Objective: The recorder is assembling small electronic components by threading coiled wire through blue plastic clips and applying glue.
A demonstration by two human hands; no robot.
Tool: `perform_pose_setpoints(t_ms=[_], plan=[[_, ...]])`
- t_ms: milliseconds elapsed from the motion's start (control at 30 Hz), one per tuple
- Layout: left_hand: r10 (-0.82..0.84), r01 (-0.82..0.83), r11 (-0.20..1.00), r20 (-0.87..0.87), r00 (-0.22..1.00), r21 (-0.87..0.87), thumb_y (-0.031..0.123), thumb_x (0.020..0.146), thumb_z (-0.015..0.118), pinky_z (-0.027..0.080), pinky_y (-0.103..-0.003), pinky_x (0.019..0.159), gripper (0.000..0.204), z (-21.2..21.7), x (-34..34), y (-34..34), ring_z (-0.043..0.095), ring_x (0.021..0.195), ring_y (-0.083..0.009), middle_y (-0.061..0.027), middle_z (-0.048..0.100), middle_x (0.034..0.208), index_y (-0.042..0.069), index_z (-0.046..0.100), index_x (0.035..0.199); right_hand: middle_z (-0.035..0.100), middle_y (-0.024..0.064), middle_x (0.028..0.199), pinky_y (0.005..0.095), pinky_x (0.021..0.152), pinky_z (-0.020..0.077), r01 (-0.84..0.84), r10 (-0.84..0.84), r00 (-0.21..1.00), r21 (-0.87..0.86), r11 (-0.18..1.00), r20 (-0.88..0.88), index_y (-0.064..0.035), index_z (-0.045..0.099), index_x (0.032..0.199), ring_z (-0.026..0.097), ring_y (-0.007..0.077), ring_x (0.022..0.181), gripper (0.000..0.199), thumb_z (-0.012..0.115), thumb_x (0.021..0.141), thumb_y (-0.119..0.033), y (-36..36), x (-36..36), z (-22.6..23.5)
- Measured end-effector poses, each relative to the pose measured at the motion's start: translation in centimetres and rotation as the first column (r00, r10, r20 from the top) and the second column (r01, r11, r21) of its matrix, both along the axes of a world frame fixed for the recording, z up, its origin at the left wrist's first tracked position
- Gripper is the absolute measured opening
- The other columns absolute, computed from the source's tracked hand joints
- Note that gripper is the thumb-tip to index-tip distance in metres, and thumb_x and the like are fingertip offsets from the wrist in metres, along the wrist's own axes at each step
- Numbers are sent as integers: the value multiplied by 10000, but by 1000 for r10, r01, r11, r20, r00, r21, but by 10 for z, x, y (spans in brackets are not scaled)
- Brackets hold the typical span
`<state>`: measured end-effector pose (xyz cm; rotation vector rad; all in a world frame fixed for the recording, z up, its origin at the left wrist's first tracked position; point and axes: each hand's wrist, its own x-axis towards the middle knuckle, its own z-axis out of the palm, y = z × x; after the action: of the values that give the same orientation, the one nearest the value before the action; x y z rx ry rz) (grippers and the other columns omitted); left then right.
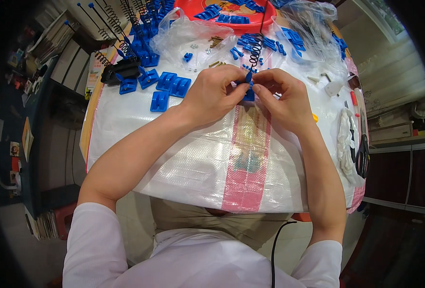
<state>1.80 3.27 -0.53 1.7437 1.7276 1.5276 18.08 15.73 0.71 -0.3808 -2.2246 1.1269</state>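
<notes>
My left hand (215, 93) and my right hand (283, 98) meet over the middle of the table, fingertips pinched together on a small blue plastic part (249, 86). The part sits between both thumbs and forefingers; most of it is hidden by the fingers. A black coil spring (256, 48) stands just behind the hands. Flat blue plastic pieces (166, 87) lie to the left of my left hand.
A white woven sheet with a pink stripe (198, 158) covers the table. A red tray (231, 14) of blue parts sits at the back, clear plastic bags (188, 36) beside it. Assembled blue pieces with springs (138, 33) stand back left. Scissors (363, 153) and a white cloth (345, 139) lie right.
</notes>
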Motion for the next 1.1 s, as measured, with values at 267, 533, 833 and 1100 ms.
perform_pose_setpoints(t_ms=[267,533,833,1100], plan=[[-17,11,996,68,998,87,65,891,684,563,-323,736,150,-1,-2,3,708,830,-204,-127,719,931,-36,720,995,750,92,920,266,703,566,19,-20,999,-45,999,-31,-20,713,1105,717,144,787,210,740,906,-84,-7,-3,2],[-39,32,999,246,969,31,76,905,691,538,-282,765,159,0,2,1,672,847,-127,-79,736,936,-25,737,1019,756,72,952,250,727,560,-16,0,996,-177,984,-90,-10,718,1084,700,105,813,172,733,917,-50,-9,-3,3],[-75,60,997,308,949,58,60,912,690,521,-265,752,165,3,4,-1,654,854,-104,-61,733,949,-22,730,1049,758,72,949,241,718,557,-26,5,989,-142,990,-151,-7,711,1094,695,94,792,192,745,910,-52,-10,-5,2],[-61,33,991,227,972,127,52,913,684,519,-269,755,159,3,3,1,654,863,-108,-62,723,969,-16,732,1049,754,68,919,236,681,551,-40,14,978,-126,991,-206,-8,708,1096,693,90,764,208,758,902,-66,-8,-9,-1]])
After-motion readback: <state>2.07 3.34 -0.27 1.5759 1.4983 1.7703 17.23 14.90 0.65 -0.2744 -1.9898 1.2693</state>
